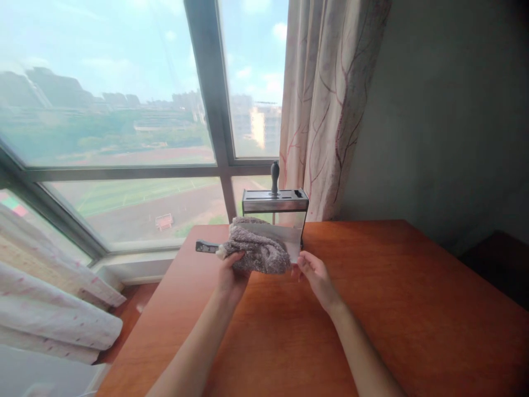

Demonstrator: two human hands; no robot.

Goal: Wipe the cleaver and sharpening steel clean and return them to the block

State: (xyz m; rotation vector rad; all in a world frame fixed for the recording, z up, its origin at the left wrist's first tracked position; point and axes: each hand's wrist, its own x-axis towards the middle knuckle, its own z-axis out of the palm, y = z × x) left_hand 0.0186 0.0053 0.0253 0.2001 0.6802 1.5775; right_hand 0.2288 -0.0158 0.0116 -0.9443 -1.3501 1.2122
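1. While daylight fills the window point(111, 99), here's the cleaver point(293, 238), held up over the near side of the knife holder point(275, 204), above the wooden tabletop point(372, 298).
2. Look at that line! Its long axis runs sideways across the person's front, almost level: dark handle point(205, 246) out to the left, broad square blade end to the right.
3. A fuzzy grey towel point(260, 251) is wrapped around the middle, covering much of the blade; the pale metal shows above it and at the right end.
4. Over to the left hand point(235, 271): it's clamped on the towel close to the handle, thumb on the near side, the other fingers mostly hidden underneath.
5. And the right hand point(314, 275)? Thumb and fingertips are right at the blade's lower right corner, fingers curled; whether they pinch the metal, I cannot tell.
6. Behind it all, the sharpening steel point(275, 177) stands upright in the slotted top of the holder, grip pointing skyward, just in front of the patterned curtain point(326, 105).
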